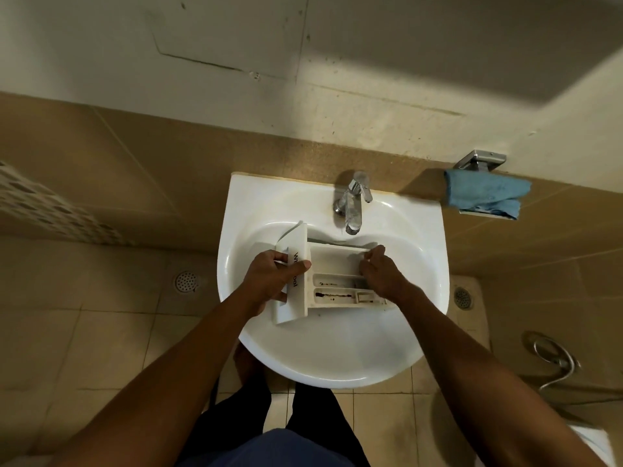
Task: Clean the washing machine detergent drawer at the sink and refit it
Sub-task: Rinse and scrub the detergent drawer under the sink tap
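This is a bathroom. A white ceramic sink with a chrome tap stands against beige wall tiles. The tiled floor has round floor drains. A blue cloth drapes a chrome holder, and a metal hose hangs low at the right.

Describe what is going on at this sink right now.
A person stands at the white sink, holding the detergent drawer over it. The left hand grips its front panel and the right hand holds its rear end. Dark residue lines the two small compartments, so cleaning is not finished. A blue cloth hangs on the wall to the right.
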`<state>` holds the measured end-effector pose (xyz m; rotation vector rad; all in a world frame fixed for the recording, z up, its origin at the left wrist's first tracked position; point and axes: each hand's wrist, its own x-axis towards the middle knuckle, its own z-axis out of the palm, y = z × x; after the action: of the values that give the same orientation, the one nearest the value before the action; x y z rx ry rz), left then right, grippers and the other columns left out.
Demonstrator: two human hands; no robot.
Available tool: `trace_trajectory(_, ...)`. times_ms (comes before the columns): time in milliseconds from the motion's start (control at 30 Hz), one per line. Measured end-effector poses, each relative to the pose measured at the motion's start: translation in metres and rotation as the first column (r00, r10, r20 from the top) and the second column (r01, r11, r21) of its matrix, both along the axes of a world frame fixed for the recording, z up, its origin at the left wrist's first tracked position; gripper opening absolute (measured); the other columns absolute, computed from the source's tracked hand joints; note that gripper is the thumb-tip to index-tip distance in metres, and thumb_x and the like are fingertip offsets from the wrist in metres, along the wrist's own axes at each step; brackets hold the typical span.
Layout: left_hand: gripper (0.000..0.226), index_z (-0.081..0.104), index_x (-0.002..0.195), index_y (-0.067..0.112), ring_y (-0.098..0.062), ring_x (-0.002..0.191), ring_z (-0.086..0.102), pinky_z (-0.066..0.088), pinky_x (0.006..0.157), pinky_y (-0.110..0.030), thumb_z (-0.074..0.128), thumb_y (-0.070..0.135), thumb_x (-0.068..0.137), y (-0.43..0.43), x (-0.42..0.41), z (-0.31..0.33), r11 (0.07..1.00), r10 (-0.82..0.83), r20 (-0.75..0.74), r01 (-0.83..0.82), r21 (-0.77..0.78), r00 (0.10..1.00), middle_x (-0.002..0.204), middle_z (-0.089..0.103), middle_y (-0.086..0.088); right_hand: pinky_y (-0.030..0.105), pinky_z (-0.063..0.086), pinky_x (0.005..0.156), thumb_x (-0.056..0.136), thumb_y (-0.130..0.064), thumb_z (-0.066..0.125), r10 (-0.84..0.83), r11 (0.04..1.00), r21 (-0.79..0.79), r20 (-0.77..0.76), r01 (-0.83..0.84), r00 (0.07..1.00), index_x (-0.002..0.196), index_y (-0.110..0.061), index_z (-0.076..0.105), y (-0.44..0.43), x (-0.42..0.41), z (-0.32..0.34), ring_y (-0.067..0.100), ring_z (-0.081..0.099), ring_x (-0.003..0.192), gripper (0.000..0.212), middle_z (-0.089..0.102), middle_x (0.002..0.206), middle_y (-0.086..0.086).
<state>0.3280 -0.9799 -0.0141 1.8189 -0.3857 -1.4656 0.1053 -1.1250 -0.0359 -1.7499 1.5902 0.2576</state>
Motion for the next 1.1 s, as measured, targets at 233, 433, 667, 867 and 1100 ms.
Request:
trace_trajectory(233,0.060,0.059,0.125,0.009,-0.022,0.097,0.067,0.064,0.061,-0.042,0.085,0.040,0.081,0.002,0.002,0.001,1.000,-0.017,-0.031,0.018,0.024,0.999,0.111,0.067,-0.009,0.039,0.054,0.071,0.104,-0.038,0.048,0.185,0.977,0.117,-0.052,-0.178,0.981,0.143,0.004,0.012,-0.008,0.014,0.012,0.032,0.067,0.097,0.068,0.061,0.123,0.022)
trace_trajectory(433,0.063,0.058,0.127,0.010,-0.026,0.103,0.067,0.065,0.071,-0.049,0.086,0.041,0.080,0.001,0.003,0.001,0.999,-0.019,-0.044,0.020,0.040,0.999,0.114,0.067,-0.010,0.032,0.043,0.085,0.101,-0.027,0.053,0.212,0.973,0.089,0.007,-0.212,0.977,0.142,-0.002,0.031,0.011,0.000,0.002,0.035,0.062,0.109,0.053,0.058,0.132,0.022)
trace_trajectory(667,0.055,0.058,0.121,0.013,-0.024,0.100,0.067,0.065,0.065,-0.045,0.085,0.040,0.082,0.002,0.002,0.008,0.999,-0.017,-0.039,0.019,0.041,0.999,0.111,0.066,-0.008,0.037,0.061,0.072,0.091,-0.026,0.061,-0.029,0.948,-0.301,0.256,0.108,0.966,0.079,-0.010,0.071,0.004,0.015,0.023,0.028,0.074,0.075,0.023,0.076,0.079,0.009)
trace_trajectory(867,0.055,0.059,0.120,0.014,-0.025,0.101,0.067,0.065,0.069,-0.049,0.086,0.041,0.081,0.003,0.001,0.010,0.999,-0.013,-0.036,0.015,0.043,0.999,0.111,0.066,-0.007,0.044,0.061,0.087,0.104,-0.016,0.042,-0.797,0.590,0.693,0.583,0.414,0.159,0.105,0.009,0.061,-0.004,0.056,0.033,0.042,0.073,0.102,0.032,0.073,0.108,0.030)
trace_trajectory(1100,0.059,0.060,0.124,0.012,-0.029,0.104,0.068,0.065,0.070,-0.050,0.086,0.041,0.080,0.004,0.000,0.010,0.999,-0.003,-0.028,0.004,0.050,1.000,0.111,0.067,-0.008,0.047,0.061,0.092,0.094,-0.013,0.034,-0.881,0.462,0.837,0.470,0.294,0.046,0.128,0.018,0.055,-0.015,0.065,0.030,0.046,0.069,0.111,0.051,0.068,0.119,0.033)
